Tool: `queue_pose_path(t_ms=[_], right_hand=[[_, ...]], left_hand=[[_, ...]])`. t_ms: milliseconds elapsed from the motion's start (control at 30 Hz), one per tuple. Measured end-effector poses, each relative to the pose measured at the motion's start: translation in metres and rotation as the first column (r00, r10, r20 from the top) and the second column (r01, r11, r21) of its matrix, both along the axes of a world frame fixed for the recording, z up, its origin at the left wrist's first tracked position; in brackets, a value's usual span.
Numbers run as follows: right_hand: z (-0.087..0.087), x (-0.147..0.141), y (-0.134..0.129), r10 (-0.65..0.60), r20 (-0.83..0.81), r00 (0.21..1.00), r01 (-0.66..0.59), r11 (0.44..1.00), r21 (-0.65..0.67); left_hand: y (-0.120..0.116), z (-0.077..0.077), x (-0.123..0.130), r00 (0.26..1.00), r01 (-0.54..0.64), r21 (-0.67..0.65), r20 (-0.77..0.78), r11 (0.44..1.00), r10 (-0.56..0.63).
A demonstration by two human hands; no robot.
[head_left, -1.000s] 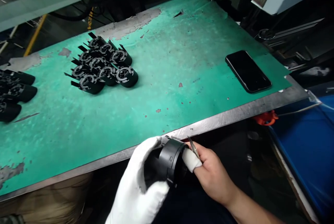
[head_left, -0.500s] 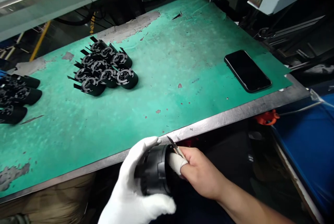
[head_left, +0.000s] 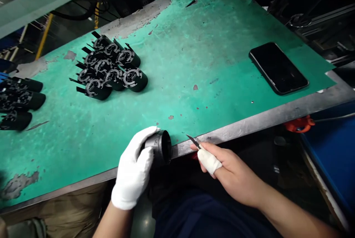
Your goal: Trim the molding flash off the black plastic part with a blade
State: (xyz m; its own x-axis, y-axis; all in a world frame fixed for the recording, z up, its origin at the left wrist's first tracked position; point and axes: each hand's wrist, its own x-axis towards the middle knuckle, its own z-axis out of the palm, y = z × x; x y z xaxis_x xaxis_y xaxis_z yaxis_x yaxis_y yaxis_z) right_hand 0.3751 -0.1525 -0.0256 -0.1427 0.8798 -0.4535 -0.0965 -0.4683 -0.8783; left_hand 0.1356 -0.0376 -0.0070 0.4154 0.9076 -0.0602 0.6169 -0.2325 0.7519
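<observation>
My left hand (head_left: 134, 169), in a white glove, is wrapped round a black cylindrical part (head_left: 159, 147) at the table's front edge. The part lies on its side with its hollow end facing right. My right hand (head_left: 222, 166) is bare apart from a white covering on the thumb. It grips a small knife (head_left: 195, 142) with a thin blade pointing up and left. A gap separates the blade from the black part. Farther back on the green table (head_left: 177, 64) stands a cluster of several black cylindrical parts (head_left: 135, 79) with thin prongs.
A black phone (head_left: 279, 68) lies at the table's right. More black parts (head_left: 26, 99) are at the far left. A metal strip (head_left: 244, 127) runs along the front edge. Beyond it, at the right, are an orange object (head_left: 299, 124) and a blue surface (head_left: 332, 149).
My left hand has moved up and away from me with the black part, now closed more tightly round it. My right hand and the knife have drawn out to the right, away from the part's opening.
</observation>
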Motion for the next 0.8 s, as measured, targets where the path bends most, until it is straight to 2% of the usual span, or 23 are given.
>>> queue_pose_path(t_ms=[67, 133, 233, 300, 500, 633, 800], right_hand=[[0.005, 0.011, 0.009, 0.084, 0.176, 0.981, -0.109, 0.984, 0.138], [0.01, 0.017, 0.021, 0.14, 0.35, 0.926, -0.227, 0.948, 0.221], [0.018, 0.019, 0.04, 0.211, 0.627, 0.75, -0.416, 0.888, 0.197], [0.022, 0.018, 0.052, 0.249, 0.731, 0.636, -0.509, 0.847, 0.154], [0.024, 0.008, 0.076, 0.282, 0.867, 0.41, -0.678, 0.73, 0.084], [0.024, 0.004, 0.085, 0.251, 0.912, 0.324, -0.709, 0.702, 0.059], [0.029, 0.001, 0.089, 0.25, 0.934, 0.255, -0.741, 0.672, 0.022]], left_hand=[[0.007, -0.002, -0.002, 1.0, 0.0, -0.032, 0.009, 0.999, 0.0], [0.011, -0.002, -0.001, 1.0, 0.005, -0.052, 0.004, 0.999, -0.005], [0.012, 0.0, 0.002, 1.0, 0.008, -0.023, 0.025, 1.0, -0.008], [0.011, 0.0, 0.006, 0.999, 0.004, 0.017, 0.045, 1.0, -0.005], [0.012, -0.003, 0.017, 0.991, -0.06, 0.092, 0.124, 0.994, 0.048], [0.018, -0.006, 0.022, 0.986, -0.108, 0.089, 0.139, 0.99, 0.095], [0.025, -0.003, 0.034, 0.966, -0.214, 0.011, 0.154, 0.977, 0.21]])
